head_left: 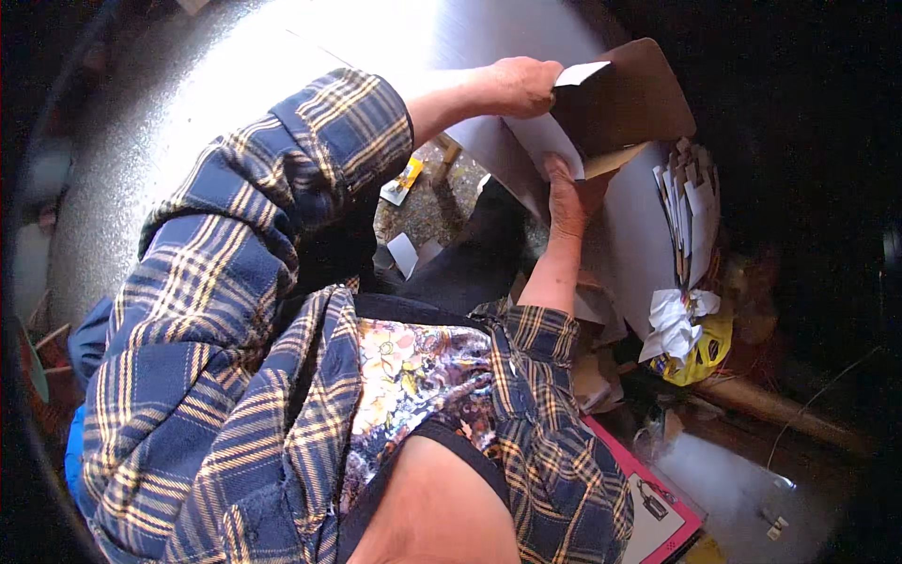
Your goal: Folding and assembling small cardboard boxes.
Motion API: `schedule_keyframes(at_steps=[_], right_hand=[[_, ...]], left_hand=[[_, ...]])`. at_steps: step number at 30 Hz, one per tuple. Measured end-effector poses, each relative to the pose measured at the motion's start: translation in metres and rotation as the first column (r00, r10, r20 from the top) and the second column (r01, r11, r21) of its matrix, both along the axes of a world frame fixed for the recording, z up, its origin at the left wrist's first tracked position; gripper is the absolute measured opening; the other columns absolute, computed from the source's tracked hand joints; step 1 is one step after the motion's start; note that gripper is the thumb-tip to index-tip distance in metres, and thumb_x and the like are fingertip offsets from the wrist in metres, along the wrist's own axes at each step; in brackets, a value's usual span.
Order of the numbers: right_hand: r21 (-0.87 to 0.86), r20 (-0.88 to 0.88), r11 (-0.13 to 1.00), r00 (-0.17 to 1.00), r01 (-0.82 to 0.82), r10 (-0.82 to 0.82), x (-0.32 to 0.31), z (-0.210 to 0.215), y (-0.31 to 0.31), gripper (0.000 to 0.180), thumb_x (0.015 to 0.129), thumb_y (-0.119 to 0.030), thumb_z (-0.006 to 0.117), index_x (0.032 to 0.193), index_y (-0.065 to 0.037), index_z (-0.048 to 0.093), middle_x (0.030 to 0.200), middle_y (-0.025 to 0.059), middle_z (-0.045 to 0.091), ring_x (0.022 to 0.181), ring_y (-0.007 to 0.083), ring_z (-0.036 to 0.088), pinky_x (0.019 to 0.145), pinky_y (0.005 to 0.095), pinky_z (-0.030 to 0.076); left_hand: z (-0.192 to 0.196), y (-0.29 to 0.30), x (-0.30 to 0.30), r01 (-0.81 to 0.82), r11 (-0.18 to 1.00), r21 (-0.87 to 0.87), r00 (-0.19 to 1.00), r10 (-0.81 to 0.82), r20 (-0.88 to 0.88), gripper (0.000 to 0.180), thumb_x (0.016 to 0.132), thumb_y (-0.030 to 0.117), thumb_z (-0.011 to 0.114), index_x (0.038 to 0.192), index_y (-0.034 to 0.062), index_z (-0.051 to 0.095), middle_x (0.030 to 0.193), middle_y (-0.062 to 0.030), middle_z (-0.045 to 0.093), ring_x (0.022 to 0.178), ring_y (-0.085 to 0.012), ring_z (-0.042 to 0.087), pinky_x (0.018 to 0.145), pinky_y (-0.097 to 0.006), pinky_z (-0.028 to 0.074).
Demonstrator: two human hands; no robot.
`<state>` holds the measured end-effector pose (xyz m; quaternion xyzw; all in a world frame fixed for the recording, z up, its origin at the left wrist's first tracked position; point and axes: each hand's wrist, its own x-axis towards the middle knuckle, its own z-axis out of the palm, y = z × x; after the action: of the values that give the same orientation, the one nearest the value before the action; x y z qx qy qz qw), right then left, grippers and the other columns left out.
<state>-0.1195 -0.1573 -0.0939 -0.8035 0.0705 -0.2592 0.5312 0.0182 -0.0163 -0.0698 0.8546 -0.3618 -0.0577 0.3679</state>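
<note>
The head view showed tearing or folding apparently in hand: left hand (526, 86) clenched around a white slip (583, 73), right hand (575, 195) grasping the cardboard carton (648, 99) above the lap; next called, seemingly, for steady holding.

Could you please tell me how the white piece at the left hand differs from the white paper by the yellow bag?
The white piece looks flat; the white paper is crumpled. The white piece is held in the left hand; the white paper lies against the yellow bag. Both are white.
</note>
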Motion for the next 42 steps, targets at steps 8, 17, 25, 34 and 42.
schedule_keyframes(at_steps=[8, 17, 25, 34, 42], right_hand=[[0.143, -0.143, 0.989, 0.989, -0.025, 0.046, -0.011, 0.011, 0.005, 0.038, 0.070, -0.011, 0.078, 0.102, 0.002, 0.062, 0.099, 0.0090, 0.063, 0.088, 0.0215, 0.060, 0.083, 0.0359, 0.049], [0.095, -0.300, 0.992, 0.953, 0.079, -0.047, -0.012, 0.022, 0.010, 0.066, 0.062, -0.009, 0.083, 0.118, 0.003, 0.048, 0.105, 0.0149, 0.061, 0.093, 0.0273, 0.060, 0.085, 0.0366, 0.049], [-0.548, 0.225, 0.810, 0.969, 0.209, -0.099, -0.008, 0.003, -0.009, 0.075, 0.069, -0.022, 0.080, 0.128, 0.003, 0.040, 0.109, 0.0184, 0.058, 0.098, 0.0349, 0.058, 0.089, 0.0393, 0.045], [-0.375, 0.540, 0.779, 0.564, -0.502, 0.624, -0.056, 0.180, 0.087, 0.020, 0.080, -0.013, 0.058, 0.089, 0.005, 0.057, 0.087, 0.0162, 0.061, 0.076, 0.0263, 0.060, 0.077, 0.0373, 0.048], [-0.437, 0.255, 0.225, 0.119, -0.871, 0.960, -0.076, 0.220, 0.113, 0.019, 0.081, -0.013, 0.058, 0.092, 0.002, 0.057, 0.085, 0.0148, 0.060, 0.074, 0.0254, 0.059, 0.073, 0.0372, 0.049]], left_hand=[[0.006, 0.003, -0.018, -0.048, 0.998, -0.031, 0.999, 0.048, 0.014, 0.020, 0.084, 0.011, 0.048, 0.101, 0.0005, 0.051, 0.084, -0.0258, 0.063, 0.087, -0.0438, 0.060, 0.076, -0.050, 0.046], [0.018, 0.002, -0.012, -0.003, 0.997, 0.073, 0.999, 0.006, -0.045, 0.023, 0.086, 0.014, 0.044, 0.099, -0.0025, 0.054, 0.087, -0.0259, 0.063, 0.088, -0.0422, 0.060, 0.077, -0.049, 0.046], [-0.008, -0.006, 0.009, -0.057, 0.997, 0.057, 0.997, 0.053, 0.065, 0.023, 0.086, 0.014, 0.044, 0.100, -0.0008, 0.054, 0.089, -0.0246, 0.063, 0.090, -0.0416, 0.060, 0.078, -0.049, 0.046], [0.006, -0.002, -0.006, -0.146, 0.989, -0.038, 0.988, 0.147, 0.042, 0.027, 0.084, 0.015, 0.045, 0.103, -0.0022, 0.052, 0.092, -0.0256, 0.063, 0.092, -0.0398, 0.062, 0.080, -0.047, 0.048], [0.017, -0.003, -0.014, -0.193, 0.981, -0.034, 0.980, 0.194, 0.045, 0.030, 0.081, 0.010, 0.048, 0.111, 0.0033, 0.049, 0.097, -0.0234, 0.063, 0.096, -0.0407, 0.059, 0.083, -0.049, 0.045]])
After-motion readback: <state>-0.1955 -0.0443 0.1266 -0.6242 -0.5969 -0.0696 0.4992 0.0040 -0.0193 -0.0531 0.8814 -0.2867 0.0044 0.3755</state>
